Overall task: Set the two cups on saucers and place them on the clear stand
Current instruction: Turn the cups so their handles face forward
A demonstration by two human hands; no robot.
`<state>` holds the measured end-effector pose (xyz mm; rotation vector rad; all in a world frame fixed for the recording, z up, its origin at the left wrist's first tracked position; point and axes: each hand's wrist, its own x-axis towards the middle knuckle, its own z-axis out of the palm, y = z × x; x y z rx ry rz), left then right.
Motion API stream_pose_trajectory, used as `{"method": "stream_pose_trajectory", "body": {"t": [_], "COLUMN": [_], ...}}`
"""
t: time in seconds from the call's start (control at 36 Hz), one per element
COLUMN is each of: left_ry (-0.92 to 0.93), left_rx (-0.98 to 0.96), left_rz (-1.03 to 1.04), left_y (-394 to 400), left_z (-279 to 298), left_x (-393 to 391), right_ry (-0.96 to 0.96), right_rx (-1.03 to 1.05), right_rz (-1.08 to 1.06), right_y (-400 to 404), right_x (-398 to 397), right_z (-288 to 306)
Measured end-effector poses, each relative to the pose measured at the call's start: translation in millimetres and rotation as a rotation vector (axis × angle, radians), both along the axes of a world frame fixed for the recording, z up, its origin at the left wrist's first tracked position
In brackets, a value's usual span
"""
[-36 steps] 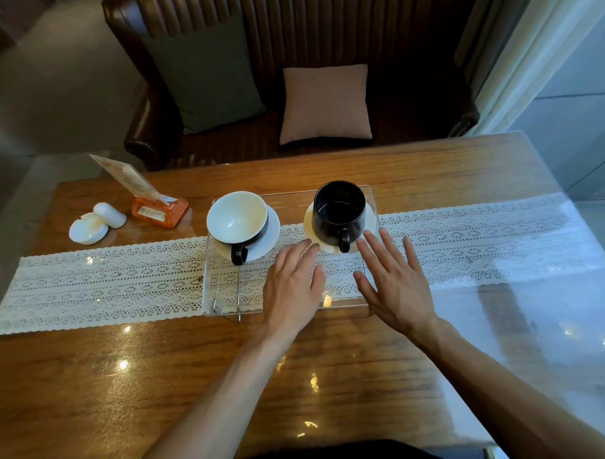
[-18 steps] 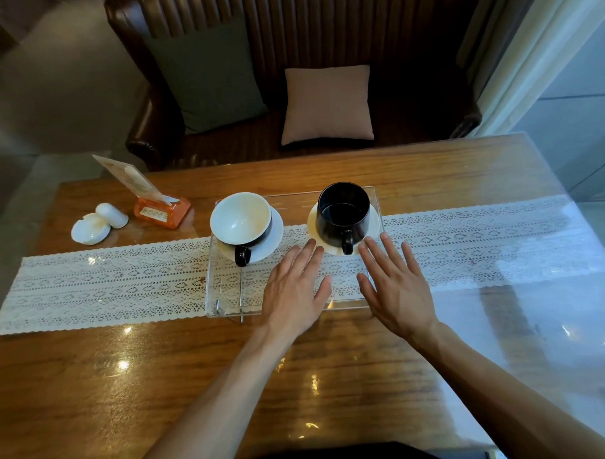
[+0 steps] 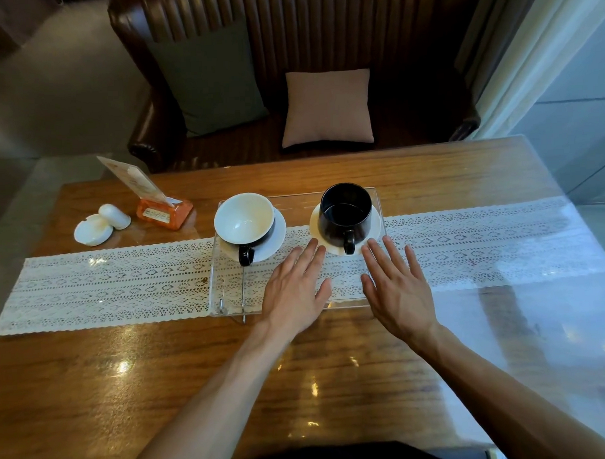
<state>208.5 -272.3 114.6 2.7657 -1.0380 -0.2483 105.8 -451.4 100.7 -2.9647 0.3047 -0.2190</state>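
A clear stand sits on the lace runner at the table's middle. On its far left a cup with a white inside and black handle rests on a white saucer. On its far right a black cup stands on a second white saucer. My left hand lies flat, palm down, over the stand's near edge, fingers apart and empty. Just right of it my right hand is spread the same way, fingertips close to the black cup's saucer.
A white lace runner crosses the wooden table. At the far left stand an orange card holder and white ceramic pieces. A leather bench with a pink cushion lies beyond the far edge.
Both hands have stayed nearly still, spread over the stand's near part; the view has shifted only slightly. The cups and saucers have not moved.
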Motion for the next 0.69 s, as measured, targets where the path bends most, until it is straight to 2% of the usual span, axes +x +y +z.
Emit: {"method": "stream_pose_trajectory", "body": {"t": [0.14, 0.31, 0.56, 0.69], "left_ry": [0.025, 0.068, 0.272, 0.219], "left_rx": [0.014, -0.015, -0.381, -0.472], "left_rz": [-0.006, -0.014, 0.109, 0.122], "left_y": [-0.3, 1.9, 23.8, 45.8], "left_z": [1.8, 4.3, 10.2, 14.3], "left_x": [-0.7, 0.7, 1.2, -11.2], "right_ry": [0.07, 0.068, -0.026, -0.095], "right_rx": [-0.001, 0.053, 0.22, 0.257], "right_rz": [-0.002, -0.003, -0.052, -0.034], "right_y": [0.5, 2.0, 14.5, 32.4], "right_x": [0.0, -0.3, -9.0, -24.2], "right_z": [3.5, 7.0, 19.0, 37.1]}}
